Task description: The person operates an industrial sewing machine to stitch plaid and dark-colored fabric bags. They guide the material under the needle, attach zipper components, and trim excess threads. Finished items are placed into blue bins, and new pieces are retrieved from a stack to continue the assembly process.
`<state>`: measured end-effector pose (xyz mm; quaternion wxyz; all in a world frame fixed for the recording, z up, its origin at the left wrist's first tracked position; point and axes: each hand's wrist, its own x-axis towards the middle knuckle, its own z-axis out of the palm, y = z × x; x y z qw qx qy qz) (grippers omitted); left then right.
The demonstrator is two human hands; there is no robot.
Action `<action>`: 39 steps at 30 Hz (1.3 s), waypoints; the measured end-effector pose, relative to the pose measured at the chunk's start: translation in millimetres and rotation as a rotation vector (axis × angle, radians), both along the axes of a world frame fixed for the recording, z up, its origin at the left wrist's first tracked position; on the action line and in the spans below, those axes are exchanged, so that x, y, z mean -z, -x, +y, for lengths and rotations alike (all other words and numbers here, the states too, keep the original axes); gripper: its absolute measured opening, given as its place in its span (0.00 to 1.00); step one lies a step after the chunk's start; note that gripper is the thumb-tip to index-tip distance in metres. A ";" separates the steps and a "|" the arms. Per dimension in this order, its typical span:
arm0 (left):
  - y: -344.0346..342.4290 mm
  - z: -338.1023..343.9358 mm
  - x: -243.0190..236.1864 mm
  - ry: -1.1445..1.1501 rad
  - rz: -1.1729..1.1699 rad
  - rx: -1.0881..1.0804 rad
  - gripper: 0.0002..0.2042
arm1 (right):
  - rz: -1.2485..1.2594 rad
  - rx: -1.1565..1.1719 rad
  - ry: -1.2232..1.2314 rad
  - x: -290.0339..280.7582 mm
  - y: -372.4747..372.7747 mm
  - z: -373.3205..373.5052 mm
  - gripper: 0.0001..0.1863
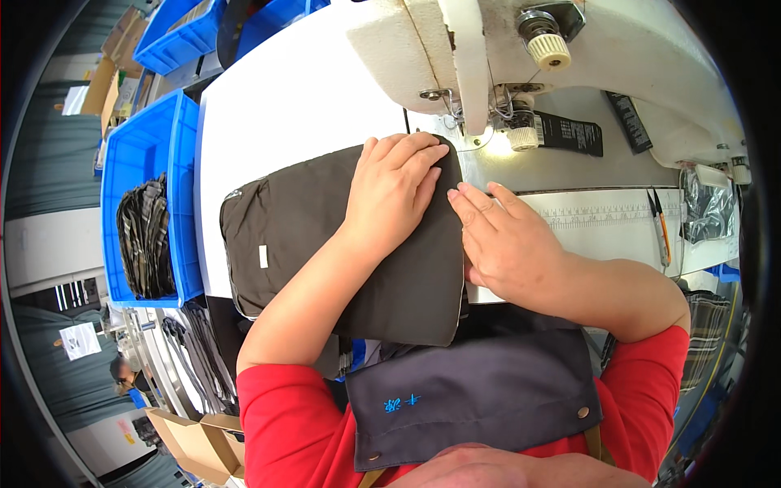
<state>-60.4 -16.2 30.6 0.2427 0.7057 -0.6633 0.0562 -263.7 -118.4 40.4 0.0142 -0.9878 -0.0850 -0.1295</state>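
A dark brown fabric piece (pixel 325 236) lies across the white sewing table, with a small white label (pixel 263 256) on its left part. My left hand (pixel 392 191) rests on top of it near the upper right corner, fingers stretched and close together. Along the fabric's right edge is my right hand (pixel 508 244), fingers extended and fingertips at the edge; its thumb is partly hidden. Just beyond the fabric's corner stands the sewing machine (pixel 472 65), its needle area (pixel 470 134) lit by a small lamp.
At the left, a blue bin (pixel 187 195) holds a stack of plaid fabric pieces (pixel 145 240). A ruler strip (pixel 598 213) and orange-handled thread snips (pixel 661 228) lie at right, near a clear plastic bag (pixel 708 203). Black packages (pixel 573 134) lie under the machine arm.
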 end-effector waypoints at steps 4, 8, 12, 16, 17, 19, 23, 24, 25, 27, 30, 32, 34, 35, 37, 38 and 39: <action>-5.5 -5.6 0.7 0.006 0.039 0.040 0.15 | -0.011 0.034 -0.002 -0.6 -2.1 -4.2 0.21; -16.4 -21.1 8.0 0.096 0.035 0.121 0.14 | -0.010 0.078 -0.002 0.8 -4.3 -9.0 0.23; -21.5 -28.0 11.9 0.118 0.031 0.131 0.14 | 0.009 0.116 -0.061 2.4 -6.6 -10.9 0.27; -24.6 -30.9 10.0 0.105 0.031 0.128 0.14 | 0.034 0.116 -0.084 1.4 -8.1 -13.8 0.30; -25.1 -31.2 9.7 0.099 0.028 0.125 0.13 | 0.032 0.119 -0.091 1.7 -8.2 -13.6 0.30; -24.8 -31.9 9.7 0.094 0.052 0.129 0.13 | 0.029 0.124 -0.104 2.3 -8.0 -13.4 0.30; -26.7 -32.0 12.6 0.121 0.052 0.144 0.13 | 0.018 0.130 -0.153 5.0 -9.1 -13.5 0.29; -27.6 -31.8 13.6 0.113 0.047 0.145 0.13 | 0.020 0.127 -0.157 5.2 -9.0 -14.2 0.29; -28.3 -32.0 13.3 0.113 0.035 0.142 0.13 | 0.022 0.124 -0.160 5.5 -9.3 -14.7 0.29; -29.1 -34.2 12.1 0.120 0.013 0.140 0.13 | 0.006 0.134 -0.157 5.5 -9.8 -15.5 0.29; -36.2 -38.8 14.2 0.080 -0.010 0.117 0.13 | -0.001 0.137 -0.135 4.7 -11.4 -20.0 0.29; -39.0 -40.8 14.8 0.065 -0.015 0.103 0.13 | -0.005 0.144 -0.152 4.3 -13.5 -21.8 0.30; -40.2 -41.4 14.6 0.047 -0.005 0.095 0.13 | -0.012 0.157 -0.205 4.1 -16.3 -21.2 0.31; -40.8 -39.5 10.7 0.032 -0.001 0.089 0.13 | -0.021 0.154 -0.215 4.5 -17.7 -21.3 0.31; -43.9 -30.6 9.0 0.040 0.020 0.067 0.15 | -0.036 0.141 -0.234 6.6 -17.9 -23.7 0.32; -47.0 -24.7 10.9 0.059 0.032 0.055 0.16 | -0.079 0.147 -0.244 7.0 -17.8 -23.2 0.30; -50.5 -15.3 8.6 0.079 0.041 0.041 0.17 | -0.067 0.167 -0.225 2.5 -17.5 -19.5 0.28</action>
